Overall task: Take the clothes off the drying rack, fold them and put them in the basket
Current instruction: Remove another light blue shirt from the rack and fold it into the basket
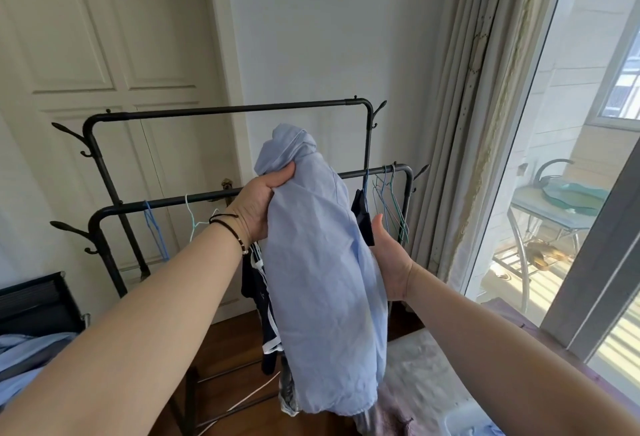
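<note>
- The room had a white wall [304, 37], a panelled door [86, 37] at the left and a curtain [478, 89] beside a glass door [554, 176] at the right.
- A black drying rack [228, 111] stood before the wall; empty hangers [389, 200] and a dark garment [362, 217] hung on its lower bar.
- A light blue shirt [322, 280] was held up in front of the rack and hid part of it.
- The left hand [258, 207] was closed around the bunched top of the shirt.
- The right hand [391, 255] was open, its palm flat against the right side of the shirt.
- Below was a wooden floor [228, 335]; more blue cloth [24, 359] lay at the lower left.
</note>
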Action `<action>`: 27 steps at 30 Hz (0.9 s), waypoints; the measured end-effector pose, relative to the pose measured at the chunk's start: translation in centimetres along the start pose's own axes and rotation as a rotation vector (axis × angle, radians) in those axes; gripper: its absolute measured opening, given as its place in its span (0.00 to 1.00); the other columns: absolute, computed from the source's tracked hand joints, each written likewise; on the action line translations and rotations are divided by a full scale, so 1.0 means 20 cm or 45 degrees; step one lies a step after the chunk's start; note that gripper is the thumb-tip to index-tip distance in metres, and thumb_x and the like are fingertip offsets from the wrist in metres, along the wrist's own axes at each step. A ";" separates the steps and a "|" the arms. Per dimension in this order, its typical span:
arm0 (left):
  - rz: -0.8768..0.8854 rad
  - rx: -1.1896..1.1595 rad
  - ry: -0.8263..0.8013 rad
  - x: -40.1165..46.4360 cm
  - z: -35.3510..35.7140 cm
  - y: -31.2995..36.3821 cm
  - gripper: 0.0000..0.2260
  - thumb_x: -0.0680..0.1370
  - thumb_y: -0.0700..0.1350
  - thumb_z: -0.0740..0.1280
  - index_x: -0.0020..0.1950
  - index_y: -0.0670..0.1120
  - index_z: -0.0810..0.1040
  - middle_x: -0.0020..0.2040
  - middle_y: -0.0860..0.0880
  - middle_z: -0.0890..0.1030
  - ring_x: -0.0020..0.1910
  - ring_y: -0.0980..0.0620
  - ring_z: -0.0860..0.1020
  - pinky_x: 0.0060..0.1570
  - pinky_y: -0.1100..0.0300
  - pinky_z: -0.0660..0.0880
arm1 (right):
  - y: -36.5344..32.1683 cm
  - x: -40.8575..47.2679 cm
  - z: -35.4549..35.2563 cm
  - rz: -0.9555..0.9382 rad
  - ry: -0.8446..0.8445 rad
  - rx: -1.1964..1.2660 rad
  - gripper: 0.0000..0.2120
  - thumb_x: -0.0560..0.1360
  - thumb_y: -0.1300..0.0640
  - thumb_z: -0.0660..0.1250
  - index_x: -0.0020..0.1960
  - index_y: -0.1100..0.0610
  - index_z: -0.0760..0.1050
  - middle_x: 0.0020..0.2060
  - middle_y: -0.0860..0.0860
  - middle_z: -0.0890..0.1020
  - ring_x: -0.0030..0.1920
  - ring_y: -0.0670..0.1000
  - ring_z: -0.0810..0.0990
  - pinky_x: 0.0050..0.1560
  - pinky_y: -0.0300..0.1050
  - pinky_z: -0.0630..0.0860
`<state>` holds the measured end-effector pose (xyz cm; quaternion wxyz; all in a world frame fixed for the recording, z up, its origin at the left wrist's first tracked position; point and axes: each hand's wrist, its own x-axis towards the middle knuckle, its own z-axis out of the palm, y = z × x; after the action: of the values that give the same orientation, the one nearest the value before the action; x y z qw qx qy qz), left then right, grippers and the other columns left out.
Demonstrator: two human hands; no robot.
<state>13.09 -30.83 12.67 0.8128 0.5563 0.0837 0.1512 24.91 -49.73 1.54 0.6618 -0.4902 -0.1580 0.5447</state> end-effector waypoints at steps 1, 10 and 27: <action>-0.002 0.006 0.004 0.01 0.00 0.00 0.15 0.76 0.50 0.69 0.59 0.44 0.80 0.53 0.44 0.84 0.49 0.46 0.84 0.46 0.53 0.81 | 0.00 0.00 0.00 -0.015 -0.023 -0.016 0.54 0.59 0.16 0.53 0.70 0.53 0.74 0.70 0.56 0.73 0.70 0.61 0.71 0.73 0.60 0.62; -0.033 0.032 -0.005 0.01 0.05 -0.03 0.11 0.80 0.51 0.65 0.53 0.45 0.81 0.44 0.47 0.86 0.41 0.50 0.85 0.47 0.54 0.80 | 0.01 -0.03 -0.02 -0.104 -0.354 -0.200 0.52 0.55 0.34 0.79 0.72 0.57 0.68 0.68 0.58 0.73 0.70 0.60 0.69 0.74 0.62 0.60; -0.284 0.196 -0.060 0.04 0.00 -0.14 0.22 0.78 0.62 0.64 0.63 0.49 0.80 0.57 0.46 0.84 0.52 0.50 0.83 0.52 0.56 0.77 | -0.12 -0.07 0.05 -0.237 0.111 -0.080 0.20 0.67 0.60 0.66 0.59 0.60 0.80 0.51 0.58 0.83 0.49 0.59 0.82 0.55 0.53 0.77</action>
<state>14.24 -31.48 10.13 0.7812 0.6077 0.1371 0.0399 25.05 -50.24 4.47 0.7001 -0.5172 -0.1909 0.4539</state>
